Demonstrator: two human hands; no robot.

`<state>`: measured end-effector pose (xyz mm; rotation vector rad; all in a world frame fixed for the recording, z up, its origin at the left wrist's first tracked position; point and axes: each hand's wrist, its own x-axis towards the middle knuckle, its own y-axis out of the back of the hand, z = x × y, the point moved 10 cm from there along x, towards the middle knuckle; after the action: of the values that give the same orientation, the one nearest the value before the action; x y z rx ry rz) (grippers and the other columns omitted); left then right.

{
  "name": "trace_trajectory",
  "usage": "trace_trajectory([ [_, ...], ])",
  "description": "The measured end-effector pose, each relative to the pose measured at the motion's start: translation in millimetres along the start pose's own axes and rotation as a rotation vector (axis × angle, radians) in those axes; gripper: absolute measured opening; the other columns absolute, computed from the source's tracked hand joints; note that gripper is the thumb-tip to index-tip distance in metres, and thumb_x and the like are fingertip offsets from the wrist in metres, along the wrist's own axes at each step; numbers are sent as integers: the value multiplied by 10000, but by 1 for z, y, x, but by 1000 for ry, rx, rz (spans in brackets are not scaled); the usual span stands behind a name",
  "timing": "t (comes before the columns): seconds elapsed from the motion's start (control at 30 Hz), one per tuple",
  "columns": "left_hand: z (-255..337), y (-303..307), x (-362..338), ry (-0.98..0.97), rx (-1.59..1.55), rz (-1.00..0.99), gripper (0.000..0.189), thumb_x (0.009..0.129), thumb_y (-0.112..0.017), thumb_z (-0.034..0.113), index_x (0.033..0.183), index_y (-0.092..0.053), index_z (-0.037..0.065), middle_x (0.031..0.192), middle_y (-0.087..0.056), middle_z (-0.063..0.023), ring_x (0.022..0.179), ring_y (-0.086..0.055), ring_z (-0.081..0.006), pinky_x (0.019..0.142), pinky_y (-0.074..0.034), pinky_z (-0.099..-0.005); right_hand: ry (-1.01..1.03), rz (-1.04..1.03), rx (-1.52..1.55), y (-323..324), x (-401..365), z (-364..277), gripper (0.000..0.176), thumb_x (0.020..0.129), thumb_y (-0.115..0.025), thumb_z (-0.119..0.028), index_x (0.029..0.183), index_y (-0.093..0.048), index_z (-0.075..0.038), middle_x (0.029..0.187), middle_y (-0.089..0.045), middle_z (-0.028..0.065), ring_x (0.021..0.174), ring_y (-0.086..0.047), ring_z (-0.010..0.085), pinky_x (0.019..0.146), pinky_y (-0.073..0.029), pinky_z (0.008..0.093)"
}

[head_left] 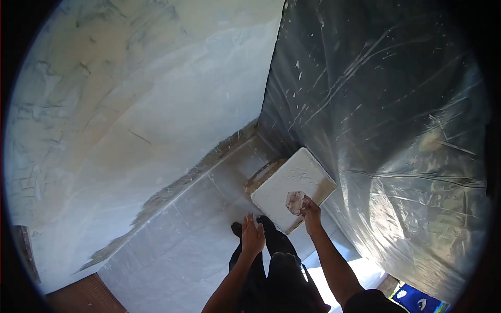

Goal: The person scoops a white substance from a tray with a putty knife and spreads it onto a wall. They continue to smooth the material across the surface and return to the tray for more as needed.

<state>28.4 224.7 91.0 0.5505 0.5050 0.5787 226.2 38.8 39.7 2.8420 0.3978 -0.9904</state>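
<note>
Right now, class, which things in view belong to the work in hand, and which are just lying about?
In use: right hand, scraper, white square tray, left hand, plastered wall.
Lying about: plastic sheeting, floor tiles, blue object.

A round fisheye view with black corners; straight edges bow near the rim. Daylight is brightest on the wall [130, 120] from 9 to 12 o'clock, almost washed out. The plastic sheet [396, 104] from 1 to 4 o'clock is dim with thin streaks of glare. The board [282, 190] at centre is sharp, the scraper [295, 201] on it dull. The trousers [282, 271] at 6 o'clock sit in deep shadow beside a sunlit patch of floor [357, 270]
</note>
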Motion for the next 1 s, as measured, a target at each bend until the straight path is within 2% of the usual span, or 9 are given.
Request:
trace_trajectory([
  [0.2,-60,-124,-42,396,-293,-226,579,1031,-421,307,1451,-369,-88,1435,-436,-367,1325,-453,-492,1121,-366,-489,293,-25,-848,39,-3,-22,277,937,-582,-37,1183,-709,-38,1054,-744,153,973,-705,201,849,-545,368],
  [0.27,-67,-148,-52,532,-387,-286,601,1043,-401,352,1446,-376,-93,1341,-524,-373,1258,-529,-482,1083,-408,-486,828,-260,-1116,22,-16,-28,335,902,-596,-29,1209,-704,-112,1141,-725,136,1149,-650,286,1021,-438,439],
  [0.4,-68,-173,-60,432,-330,-194,615,1037,-431,379,1440,-392,-84,1019,-672,-342,1036,-654,-483,930,-495,-505,970,-247,-1487,48,-32,8,382,839,-588,31,1147,-715,-154,1238,-687,33,1295,-560,256,1177,-215,530],
  [0.53,-68,-195,-69,575,-470,-317,579,1048,-426,370,1454,-395,-41,1032,-665,-342,1035,-660,-472,900,-502,-478,921,-347,-1669,80,-61,56,366,818,-618,0,1118,-724,-181,1199,-703,-5,1280,-574,227,1183,-167,600],
  [0.67,-76,-205,-68,487,-579,-198,532,1077,-380,371,1446,-424,-10,1134,-655,-318,1101,-654,-433,950,-484,-433,831,-386,-1469,83,-76,52,296,843,-610,14,1081,-713,-127,1092,-739,-3,1120,-664,183,1160,-257,489],
  [0.77,-84,-219,-66,482,-743,-159,548,1092,-348,391,1430,-447,-28,1274,-632,-254,1233,-598,-358,1050,-419,-378,825,-401,-1272,28,-45,-17,266,853,-572,71,1048,-693,-62,988,-752,56,972,-695,242,998,-414,414],
  [0.87,-98,-248,-76,699,-1061,-178,565,1097,-343,403,1422,-465,-44,1431,-543,-199,1377,-477,-278,1132,-325,-317,610,-608,-1481,-8,9,-12,179,868,-611,-4,1021,-686,-59,933,-718,159,922,-686,348,815,-502,486],
  [0.9,-97,-255,-78,761,-1149,-251,644,1085,-335,480,1456,-429,-38,1462,-512,-161,1410,-425,-264,1174,-273,-369,391,-741,-1595,-17,25,-2,195,873,-622,-49,1045,-699,-98,942,-713,178,933,-685,353,824,-514,493],
  [1.0,-96,-259,-79,903,-1241,-226,733,1063,-300,572,1507,-371,-7,1492,-482,-164,1434,-384,-275,1193,-237,-470,352,-942,-1772,-50,37,17,246,826,-597,-44,1035,-705,-116,969,-712,138,975,-678,311,827,-525,452],
])
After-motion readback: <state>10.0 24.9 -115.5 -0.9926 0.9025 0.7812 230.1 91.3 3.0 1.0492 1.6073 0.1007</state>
